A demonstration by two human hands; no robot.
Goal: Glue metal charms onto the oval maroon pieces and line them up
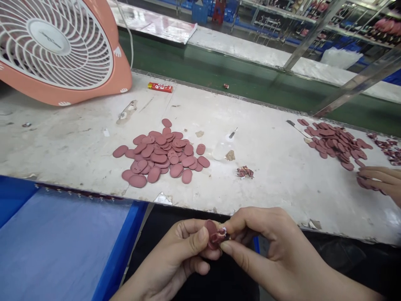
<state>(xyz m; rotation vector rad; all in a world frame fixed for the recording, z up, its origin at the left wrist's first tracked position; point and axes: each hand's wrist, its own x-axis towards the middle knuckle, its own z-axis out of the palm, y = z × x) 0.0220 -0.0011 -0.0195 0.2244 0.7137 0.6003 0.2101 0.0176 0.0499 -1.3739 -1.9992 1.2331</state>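
Observation:
My left hand (181,251) and my right hand (260,242) meet just below the table's front edge. Both pinch one small dark red oval pad (213,235), the left by thumb and fingers, the right by thumb and forefinger at a whitish bit on its right side. A heap of the same dark red oval pads (163,156) lies on the worn white table (275,167) ahead of my left hand. A small crumpled red scrap (245,172) rests on the table beyond my right hand.
An orange and white fan (59,50) stands at the far left. A second pile of red pads (336,142) lies at the right, where another person's hand (380,182) rests. A red tube (160,87), a clear bottle (223,147) and a blue bin (62,242) are also here.

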